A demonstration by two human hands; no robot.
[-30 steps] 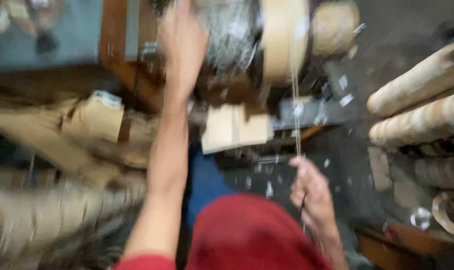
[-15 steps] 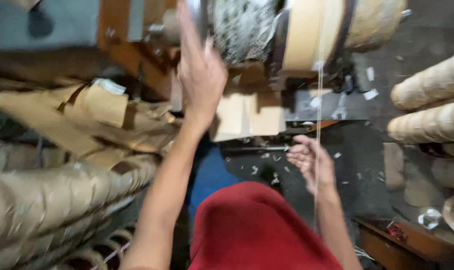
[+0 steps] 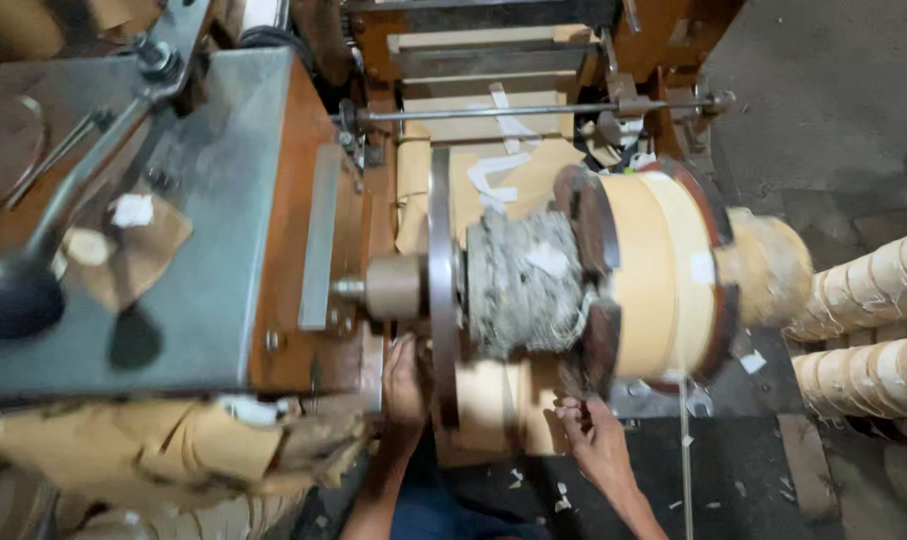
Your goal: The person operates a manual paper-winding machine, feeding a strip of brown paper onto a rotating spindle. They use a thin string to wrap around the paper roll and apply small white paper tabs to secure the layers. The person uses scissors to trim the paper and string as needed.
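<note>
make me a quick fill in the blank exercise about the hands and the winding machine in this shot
1. The left hand rests under the thin round ____ disc on the shaft.
2. The tangled grey fibre wad sits between that disc and the wide ____ tape roll.
3. The right hand is under the dark flange, and a thin ____ hangs from the roll beside it.

Missing words: metal; cream; thread
</note>
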